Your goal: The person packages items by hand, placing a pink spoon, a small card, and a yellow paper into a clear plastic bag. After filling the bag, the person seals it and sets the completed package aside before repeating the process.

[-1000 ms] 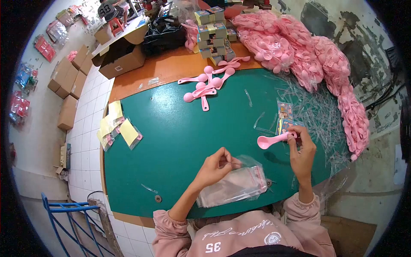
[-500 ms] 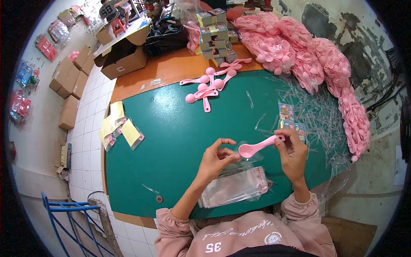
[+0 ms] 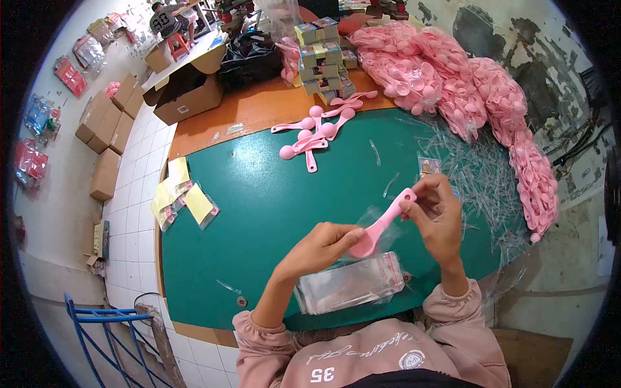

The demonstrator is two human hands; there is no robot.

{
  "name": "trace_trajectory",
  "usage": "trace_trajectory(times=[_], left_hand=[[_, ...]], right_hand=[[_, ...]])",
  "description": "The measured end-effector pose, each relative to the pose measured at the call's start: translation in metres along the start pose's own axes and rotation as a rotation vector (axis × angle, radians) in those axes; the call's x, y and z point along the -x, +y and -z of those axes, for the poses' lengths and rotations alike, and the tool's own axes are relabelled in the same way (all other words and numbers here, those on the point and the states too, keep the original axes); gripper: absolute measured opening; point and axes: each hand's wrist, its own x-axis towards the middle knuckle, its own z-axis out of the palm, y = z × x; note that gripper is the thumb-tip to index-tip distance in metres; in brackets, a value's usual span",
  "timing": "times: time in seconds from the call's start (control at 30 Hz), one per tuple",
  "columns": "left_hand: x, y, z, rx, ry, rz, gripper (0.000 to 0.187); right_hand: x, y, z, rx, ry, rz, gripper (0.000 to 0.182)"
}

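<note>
A pink plastic measuring spoon [image 3: 383,223] is tilted in front of me, its handle end up to the right and its bowl low on the left. My right hand [image 3: 440,216] pinches the holed handle end between thumb and fingers. At the bowl, my left hand [image 3: 323,246] is closed, thumb against fingers, on a blurred clear plastic bag [image 3: 372,218] that shows around the spoon. Its fingertips are partly hidden. Just below the hands lies a stack of clear plastic bags [image 3: 349,284] with a red-edged strip.
Loose pink spoons [image 3: 310,139] lie at the table's far side. Bagged spoons with yellow cards [image 3: 198,205] sit at left. Printed cards [image 3: 429,165] and clear plastic strips [image 3: 475,181] are at right, below heaped pink spoons [image 3: 453,84]. Card bundles [image 3: 320,58] stand behind; a person sits far off.
The spoon has tilted steeper, its handle end rising and its bowl dropping. My right hand has moved up slightly, and the left has closed in at the bowl.
</note>
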Motion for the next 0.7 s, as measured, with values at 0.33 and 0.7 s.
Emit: trace_trajectory(times=[0.33,0.7], left_hand=[[0.02,0.008,-0.016,0.439,0.139,0.047,0.029],[0.006,-0.033,-0.006,0.324,0.289,0.127,0.037]], right_hand=[[0.015,-0.007,-0.013,0.289,-0.346,0.435,0.044],[0.009,0.08,0.093,0.987,0.373,-0.079,0.037]])
